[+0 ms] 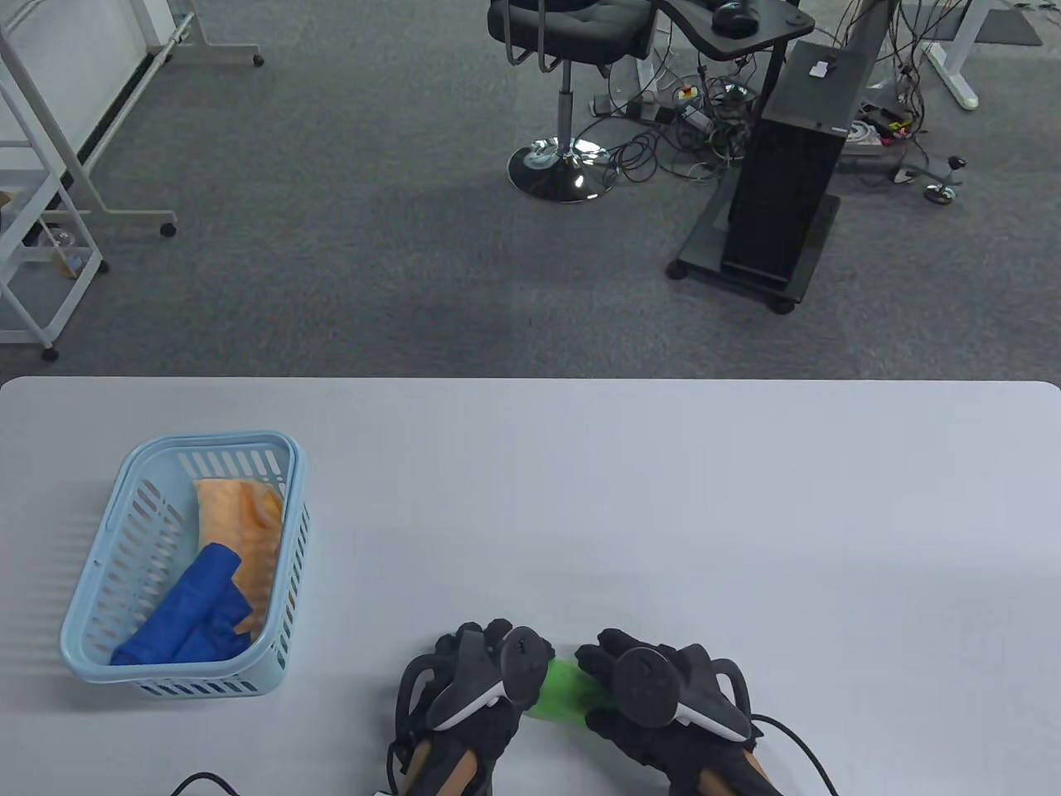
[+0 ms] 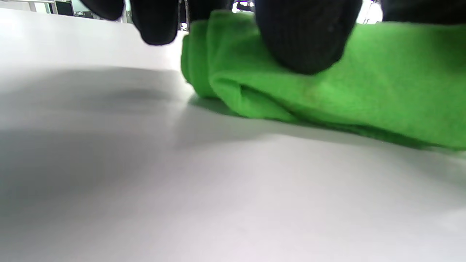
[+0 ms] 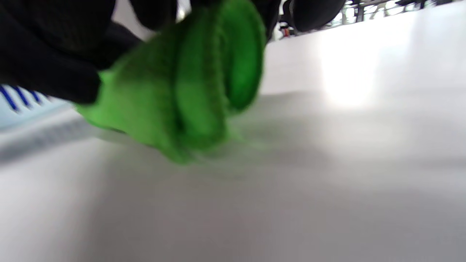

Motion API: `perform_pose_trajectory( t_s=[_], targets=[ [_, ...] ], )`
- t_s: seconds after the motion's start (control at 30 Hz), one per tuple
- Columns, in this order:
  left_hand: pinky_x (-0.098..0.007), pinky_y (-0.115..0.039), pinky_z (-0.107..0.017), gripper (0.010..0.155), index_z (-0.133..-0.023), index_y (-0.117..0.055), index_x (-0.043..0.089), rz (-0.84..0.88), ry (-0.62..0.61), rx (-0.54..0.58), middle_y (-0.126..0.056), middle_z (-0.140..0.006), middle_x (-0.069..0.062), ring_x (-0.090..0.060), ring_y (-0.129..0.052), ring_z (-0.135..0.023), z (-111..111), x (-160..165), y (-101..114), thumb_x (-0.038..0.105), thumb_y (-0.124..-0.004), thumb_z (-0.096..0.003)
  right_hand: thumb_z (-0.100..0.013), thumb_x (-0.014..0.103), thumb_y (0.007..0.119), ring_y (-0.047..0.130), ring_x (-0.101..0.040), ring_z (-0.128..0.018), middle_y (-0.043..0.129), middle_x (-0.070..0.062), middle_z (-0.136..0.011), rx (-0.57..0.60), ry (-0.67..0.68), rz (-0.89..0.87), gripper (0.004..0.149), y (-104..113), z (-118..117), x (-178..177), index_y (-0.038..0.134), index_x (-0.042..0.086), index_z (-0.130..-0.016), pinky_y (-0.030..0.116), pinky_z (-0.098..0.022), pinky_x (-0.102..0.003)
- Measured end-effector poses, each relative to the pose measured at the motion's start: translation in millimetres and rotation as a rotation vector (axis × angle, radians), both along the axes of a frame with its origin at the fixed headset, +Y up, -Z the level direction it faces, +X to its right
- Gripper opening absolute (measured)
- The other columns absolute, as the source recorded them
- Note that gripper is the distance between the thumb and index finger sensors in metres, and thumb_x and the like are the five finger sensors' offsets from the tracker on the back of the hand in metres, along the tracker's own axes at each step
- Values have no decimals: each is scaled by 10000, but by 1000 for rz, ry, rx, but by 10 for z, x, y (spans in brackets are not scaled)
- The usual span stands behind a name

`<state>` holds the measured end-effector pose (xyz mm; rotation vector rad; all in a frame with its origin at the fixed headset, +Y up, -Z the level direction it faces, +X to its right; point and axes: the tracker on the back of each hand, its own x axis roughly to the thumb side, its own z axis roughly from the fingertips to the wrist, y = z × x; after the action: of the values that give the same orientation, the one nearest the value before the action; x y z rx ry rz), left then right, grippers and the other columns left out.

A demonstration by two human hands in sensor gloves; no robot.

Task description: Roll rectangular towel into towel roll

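Observation:
A green towel [image 1: 564,690], rolled up, lies on the white table near its front edge, mostly hidden between my two hands. My left hand [image 1: 481,676] rests on its left end; in the left wrist view a finger [image 2: 304,40] presses down on the green roll [image 2: 364,94]. My right hand [image 1: 663,688] grips its right end; in the right wrist view the roll's coiled end [image 3: 204,80] shows with gloved fingers [image 3: 51,54] wrapped around it, a little off the table.
A light blue plastic basket [image 1: 108,580] stands at the left of the table, holding an orange towel [image 1: 240,514] and a blue towel roll [image 1: 195,609]. The table's far edge [image 1: 530,381] borders grey carpet with a chair and computer stand.

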<state>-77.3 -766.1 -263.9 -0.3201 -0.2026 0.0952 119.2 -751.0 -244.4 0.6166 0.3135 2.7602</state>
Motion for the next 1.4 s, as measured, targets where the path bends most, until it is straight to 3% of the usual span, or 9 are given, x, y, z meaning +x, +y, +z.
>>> perform_pose_trajectory(
  t_s=[0.07, 0.17, 0.33, 0.47, 0.6, 0.67, 0.9, 1.17, 1.4],
  targets=[
    [-662, -463, -708, 617, -996, -642, 497, 11, 2, 5, -592, -1134, -119, -460, -570, -1022, -4, -24, -1, 429, -779, -398, -327, 497, 733, 506, -307, -1003, 346, 28, -1081, -41, 57, -52, 671, 29, 29, -39, 584, 389, -972, 453, -721, -599],
    [-660, -473, -705, 614, -996, -645, 493, 23, 1, 8, -598, -1129, -125, -454, -585, -1017, -3, -22, -2, 432, -778, -399, -325, 513, 735, 456, -309, -1025, 356, 63, -1091, -102, 126, -5, 647, -12, 82, -132, 694, 339, -947, 438, -724, -607],
    [-658, -471, -703, 627, -1028, -626, 462, 86, 7, 42, -525, -1148, -150, -454, -563, -1022, 5, -63, 52, 469, -741, -411, -323, 515, 709, 415, -311, -1019, 262, 51, -1085, -27, 136, 198, 683, -114, 121, -224, 603, 354, -979, 465, -723, -574],
    [-666, -464, -703, 735, -1089, -512, 399, 156, 114, 210, -464, -1165, -156, -471, -532, -1034, 65, -201, 308, 520, -735, -399, -324, 509, 709, 454, -314, -1006, 250, 38, -1085, 20, 62, 256, 697, -126, 63, -194, 560, 377, -992, 467, -718, -576],
    [-682, -429, -707, 758, -1093, -539, 370, 227, 154, 239, -433, -1173, -149, -488, -478, -1048, 116, -344, 419, 548, -739, -384, -321, 519, 703, 443, -329, -1006, 230, 20, -1084, 52, -44, 341, 713, -128, -68, -65, 545, 366, -999, 463, -717, -579],
    [-696, -389, -711, 821, -1111, -464, 364, 229, 141, 198, -298, -1187, -167, -490, -401, -1065, 125, -388, 438, 594, -736, -371, -320, 522, 701, 434, -331, -1008, 212, 9, -1084, 43, -127, 369, 726, -142, -178, 71, 521, 368, -1006, 458, -718, -581],
    [-720, -337, -707, 890, -1125, -416, 366, 192, 82, 151, -232, -1194, -163, -500, -320, -1079, 131, -371, 426, 663, -726, -345, -319, 539, 686, 355, -336, -1013, 92, -19, -1060, -42, -427, 450, 789, -231, -556, 843, 363, 384, -1022, 420, -723, -581],
    [-733, -326, -708, 936, -1133, -389, 384, 152, 66, 120, -234, -1207, -154, -502, -309, -1088, 143, -346, 412, 712, -726, -324, -322, 557, 674, 253, -353, -1020, 16, -38, -1048, -174, -745, 466, 842, -237, -677, 1771, 267, 355, -1032, 315, -726, -623],
    [-734, -323, -708, 933, -1133, -391, 382, 132, 73, 108, -235, -1206, -153, -501, -309, -1089, 140, -338, 404, 708, -725, -326, -337, 545, 676, 191, -345, -1020, 1, -32, -1046, -214, -906, 435, 833, -245, -722, 2391, 272, 338, -1035, 287, -727, -628]
  ],
)
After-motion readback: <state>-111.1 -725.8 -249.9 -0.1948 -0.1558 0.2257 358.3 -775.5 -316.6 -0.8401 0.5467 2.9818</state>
